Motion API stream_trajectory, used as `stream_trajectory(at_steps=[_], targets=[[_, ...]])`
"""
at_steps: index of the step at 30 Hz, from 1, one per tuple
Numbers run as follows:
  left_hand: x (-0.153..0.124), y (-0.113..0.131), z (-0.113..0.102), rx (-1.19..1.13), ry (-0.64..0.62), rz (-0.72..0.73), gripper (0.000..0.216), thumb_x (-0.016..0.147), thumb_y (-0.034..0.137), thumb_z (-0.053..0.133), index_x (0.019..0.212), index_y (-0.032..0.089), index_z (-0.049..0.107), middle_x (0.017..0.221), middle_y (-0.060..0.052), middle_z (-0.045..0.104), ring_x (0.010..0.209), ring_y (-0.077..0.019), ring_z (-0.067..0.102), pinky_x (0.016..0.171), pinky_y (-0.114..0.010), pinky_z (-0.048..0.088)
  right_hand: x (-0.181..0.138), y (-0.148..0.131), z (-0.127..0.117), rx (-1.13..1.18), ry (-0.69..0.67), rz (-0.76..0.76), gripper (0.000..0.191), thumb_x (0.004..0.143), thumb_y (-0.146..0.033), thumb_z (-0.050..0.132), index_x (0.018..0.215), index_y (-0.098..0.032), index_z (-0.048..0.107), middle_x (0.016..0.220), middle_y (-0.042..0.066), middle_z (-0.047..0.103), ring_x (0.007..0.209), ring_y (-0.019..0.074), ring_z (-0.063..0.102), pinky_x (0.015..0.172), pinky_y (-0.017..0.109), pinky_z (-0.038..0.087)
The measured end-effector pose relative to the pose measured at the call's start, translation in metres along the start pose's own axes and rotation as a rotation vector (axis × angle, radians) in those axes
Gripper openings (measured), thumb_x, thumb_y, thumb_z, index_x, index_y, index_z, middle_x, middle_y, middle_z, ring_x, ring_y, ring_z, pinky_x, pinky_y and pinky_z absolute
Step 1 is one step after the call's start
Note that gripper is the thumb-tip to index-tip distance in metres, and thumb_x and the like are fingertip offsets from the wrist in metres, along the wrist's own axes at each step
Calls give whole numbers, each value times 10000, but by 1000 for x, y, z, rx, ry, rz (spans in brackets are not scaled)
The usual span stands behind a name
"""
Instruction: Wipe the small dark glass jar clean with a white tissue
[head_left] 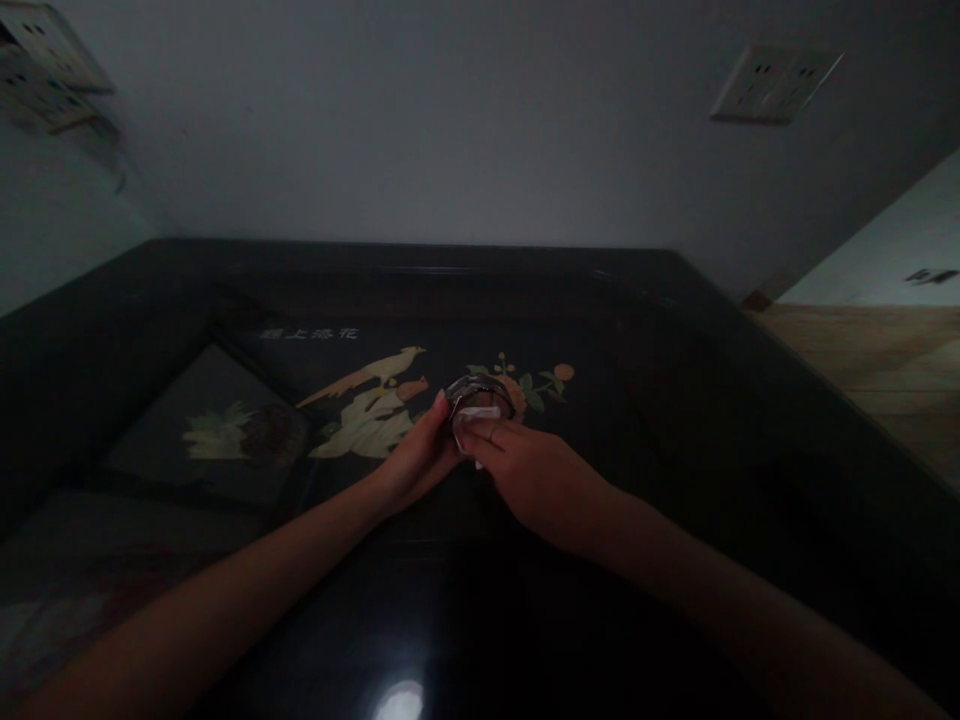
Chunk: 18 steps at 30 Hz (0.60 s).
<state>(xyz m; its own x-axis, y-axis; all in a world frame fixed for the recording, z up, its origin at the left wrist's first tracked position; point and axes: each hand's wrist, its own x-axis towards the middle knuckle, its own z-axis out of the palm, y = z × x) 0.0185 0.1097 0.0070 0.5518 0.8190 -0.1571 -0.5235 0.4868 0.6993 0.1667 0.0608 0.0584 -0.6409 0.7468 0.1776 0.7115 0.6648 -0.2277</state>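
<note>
A small round vessel (491, 387) with a shiny, glass-like rim is held above the middle of the dark table, its opening tilted toward me. My left hand (421, 448) is closed on its left side, thumb at the rim. In the fingers of my right hand (536, 475) is a crumpled white tissue (466, 432), pressed at the vessel's opening. A ring shows on one right finger. The poor light and my hands hide the vessel's lower part, so its exact kind is unclear.
The glossy black tabletop (600, 560) bears a picture of birds (375, 385), flowers and written characters, and reflects a lamp. Behind it stands a pale wall with sockets (776, 85) at right and more sockets (56, 50) at left. Wooden floor (885, 360) shows at right.
</note>
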Motion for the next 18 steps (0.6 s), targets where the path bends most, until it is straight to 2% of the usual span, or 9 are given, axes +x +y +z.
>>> stream_trajectory(at_steps=[5,9,11,14,18], targets=[[3,-5,-6,17,-8,1,392,842,478,598,1025,147,700,1045,-99,711,1112,-250,594,916,-334,470,0,-3,-5,-268,-39,-26,276,890,-50,502,1124,-29,646,1133,198,678,1079,264,631,926,381,528],[3,-4,-7,22,-14,29,395,846,500,583,1012,161,701,1030,-86,714,1100,-233,600,922,-318,461,1,-1,-4,-260,-42,-61,285,889,-52,497,1134,-31,641,1125,190,684,1065,257,637,915,374,531],[2,-3,-5,18,-18,21,413,850,510,573,1024,156,697,1034,-89,712,1117,-233,592,950,-323,447,1,2,-3,-157,-16,-60,331,887,-42,473,1190,-29,605,1185,190,658,1099,248,623,940,377,520],[0,-1,-3,8,-43,5,447,842,519,579,1045,134,686,1038,-112,708,1164,-261,567,1000,-360,419,2,6,0,129,54,-14,410,865,-28,470,1263,-75,562,1271,165,618,1168,222,589,995,382,489],[-1,1,-2,7,-51,9,465,841,522,581,1072,131,678,1072,-117,701,1209,-277,539,1039,-385,391,2,7,8,465,190,91,414,856,-84,520,1262,-148,573,1270,130,629,1190,222,582,1019,424,468]])
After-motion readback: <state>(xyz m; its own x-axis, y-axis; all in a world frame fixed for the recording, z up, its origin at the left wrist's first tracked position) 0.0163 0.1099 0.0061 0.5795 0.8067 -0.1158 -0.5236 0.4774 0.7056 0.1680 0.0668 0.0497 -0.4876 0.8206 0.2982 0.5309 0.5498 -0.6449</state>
